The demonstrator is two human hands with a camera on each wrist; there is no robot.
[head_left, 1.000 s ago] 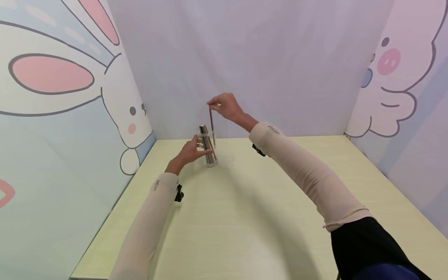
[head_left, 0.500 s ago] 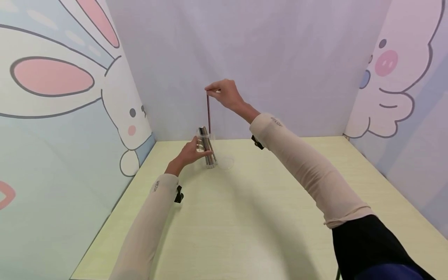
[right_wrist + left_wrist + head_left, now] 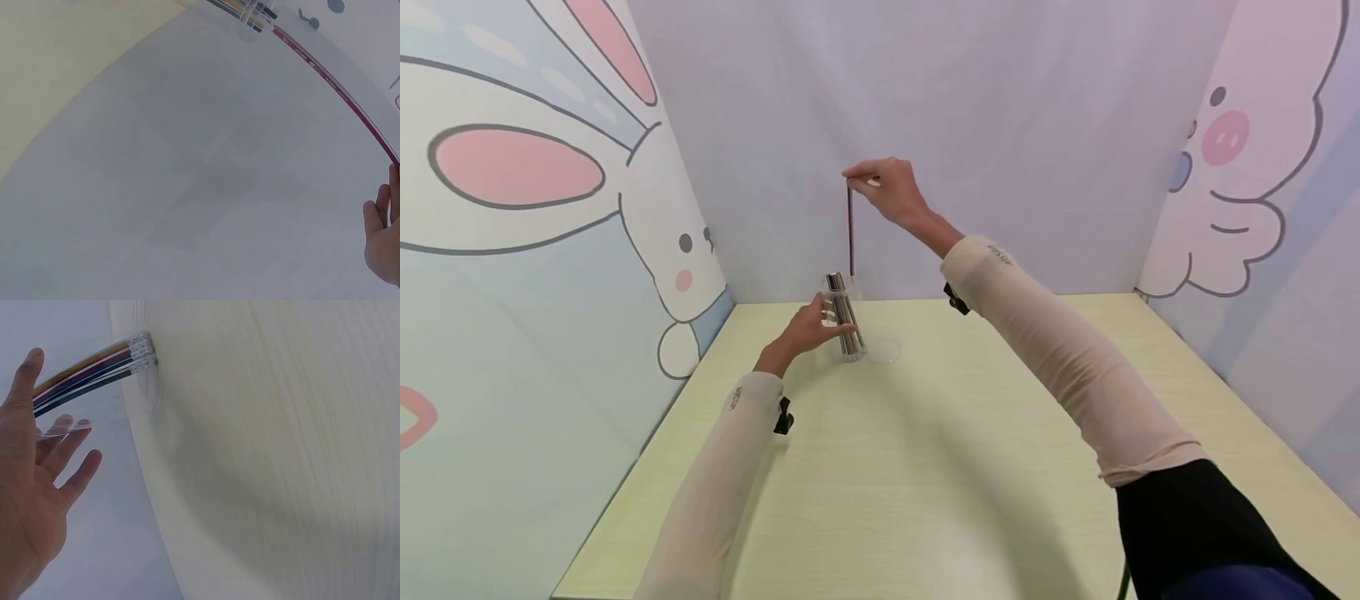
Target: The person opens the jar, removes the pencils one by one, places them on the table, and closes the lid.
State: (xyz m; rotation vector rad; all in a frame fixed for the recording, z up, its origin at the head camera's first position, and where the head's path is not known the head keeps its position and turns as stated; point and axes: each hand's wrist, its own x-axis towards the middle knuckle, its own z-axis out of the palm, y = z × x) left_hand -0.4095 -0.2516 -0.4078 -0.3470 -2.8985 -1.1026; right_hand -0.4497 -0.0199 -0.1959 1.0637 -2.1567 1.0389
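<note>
My left hand (image 3: 805, 327) grips a clear cup (image 3: 250, 26) near the table's far edge, thumb on one side and fingers on the other. Inside it lean several shiny pencils (image 3: 94, 372), tilted together, with silvery ends at the bottom; yellow, red, blue and green show in the left wrist view. Above the cup, my right hand (image 3: 891, 190) pinches the top end of a red pencil (image 3: 851, 229) with white print along its side. That pencil hangs nearly upright, its lower end right at the cup's mouth.
Beside the cup lies a clear round piece (image 3: 884, 349) on the pale wooden table (image 3: 880, 467). A plain light curtain-like backdrop (image 3: 955, 150) rises behind the far edge. Cartoon-printed panels (image 3: 550, 333) stand at both sides.
The right hand has risen, drawing the red pencil up from inside the cup to its mouth. The left hand has stayed on the cup.
</note>
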